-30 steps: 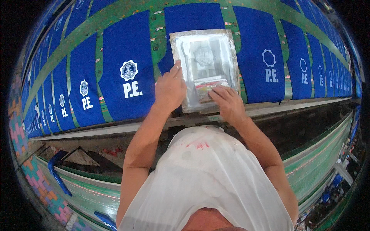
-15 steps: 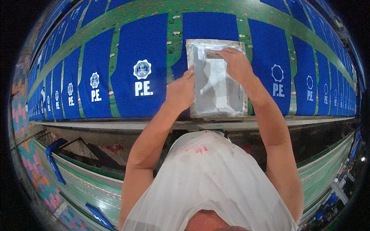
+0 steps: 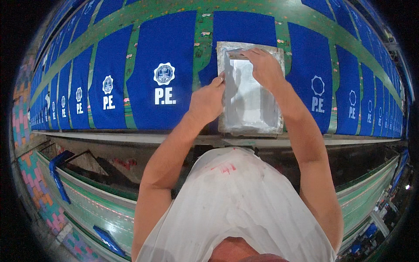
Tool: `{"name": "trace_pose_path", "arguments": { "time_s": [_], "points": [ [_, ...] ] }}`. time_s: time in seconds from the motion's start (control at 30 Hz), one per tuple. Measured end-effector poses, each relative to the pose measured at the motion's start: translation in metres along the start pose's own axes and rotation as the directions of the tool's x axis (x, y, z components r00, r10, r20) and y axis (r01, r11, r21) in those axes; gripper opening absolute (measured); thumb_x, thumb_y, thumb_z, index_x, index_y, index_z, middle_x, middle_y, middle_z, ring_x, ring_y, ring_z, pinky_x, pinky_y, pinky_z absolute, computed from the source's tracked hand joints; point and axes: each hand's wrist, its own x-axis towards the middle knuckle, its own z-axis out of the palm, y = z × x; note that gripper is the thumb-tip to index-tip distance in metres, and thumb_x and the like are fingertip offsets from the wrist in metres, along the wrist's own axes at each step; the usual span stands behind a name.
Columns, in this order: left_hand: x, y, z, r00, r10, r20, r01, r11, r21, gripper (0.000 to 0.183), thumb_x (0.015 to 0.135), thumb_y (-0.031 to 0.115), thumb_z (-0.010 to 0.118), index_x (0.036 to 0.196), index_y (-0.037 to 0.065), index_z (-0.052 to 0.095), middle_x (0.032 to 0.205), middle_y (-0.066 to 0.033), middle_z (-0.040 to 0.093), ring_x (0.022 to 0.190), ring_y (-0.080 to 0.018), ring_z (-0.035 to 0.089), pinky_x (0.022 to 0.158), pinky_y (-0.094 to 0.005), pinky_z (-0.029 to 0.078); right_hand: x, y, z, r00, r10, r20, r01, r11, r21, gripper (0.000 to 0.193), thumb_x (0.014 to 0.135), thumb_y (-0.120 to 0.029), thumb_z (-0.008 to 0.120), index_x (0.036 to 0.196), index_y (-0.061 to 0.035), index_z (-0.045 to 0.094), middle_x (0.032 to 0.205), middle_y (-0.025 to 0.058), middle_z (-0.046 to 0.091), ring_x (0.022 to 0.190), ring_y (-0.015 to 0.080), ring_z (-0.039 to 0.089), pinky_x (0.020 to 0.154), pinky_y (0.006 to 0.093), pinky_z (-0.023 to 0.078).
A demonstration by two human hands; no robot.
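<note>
A silver-framed printing screen (image 3: 252, 114) lies flat on a blue cloth panel (image 3: 244, 26) on the long green table (image 3: 202, 40). My left hand (image 3: 208, 101) presses on the screen's left edge. At the far end of the screen, my right hand (image 3: 262, 67) grips a narrow squeegee (image 3: 236, 54) and holds it across the mesh. The cloth under the screen is mostly hidden. The blue panel to its left (image 3: 162, 83) bears a white emblem and letters.
Several blue panels with white prints lie side by side along the table to the left (image 3: 107, 89) and right (image 3: 315, 89). Below the table's near edge (image 3: 131, 136) runs a dark shelf and a green rail (image 3: 96, 198). My white shirt (image 3: 235, 209) fills the lower middle.
My right hand has slid the squeegee from the near end of the screen to its far end. My left hand has stayed on the screen's left edge.
</note>
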Motion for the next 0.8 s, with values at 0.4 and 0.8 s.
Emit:
{"name": "trace_pose_path", "arguments": {
  "time_s": [0.4, 0.8],
  "points": [
    [0.0, -0.008, 0.002, 0.999, -0.013, 0.044, 0.014, 0.999, -0.035, 0.055, 0.092, 0.001, 0.064, 0.147, 0.003, 0.07, 0.165, -0.011, 0.06, 0.122, -0.0374, 0.077, 0.099, -0.0516, 0.065, -0.011, -0.007, -0.037, 0.869, -0.253, 0.426, 0.203, 0.966, 0.16, 0.05, 0.081, 0.011, 0.069, 0.126, -0.0081, 0.08, 0.126, 0.0147, 0.08, 0.123, 0.0398, 0.073, 0.113, 0.0523, 0.055],
    [-0.002, -0.01, 0.003, 0.998, 0.059, -0.032, -0.059, 0.998, -0.014, 0.042, 0.103, 0.009, 0.056, 0.143, 0.002, 0.068, 0.169, -0.0131, 0.059, 0.105, -0.0387, 0.082, 0.092, -0.0535, 0.066, -0.011, 0.015, -0.066, 0.777, -0.375, 0.505, 0.514, 0.842, -0.166, 0.03, 0.086, -0.002, 0.07, 0.109, -0.0179, 0.08, 0.115, 0.0063, 0.081, 0.124, 0.0278, 0.071, 0.13, 0.0491, 0.043]
  ]
}}
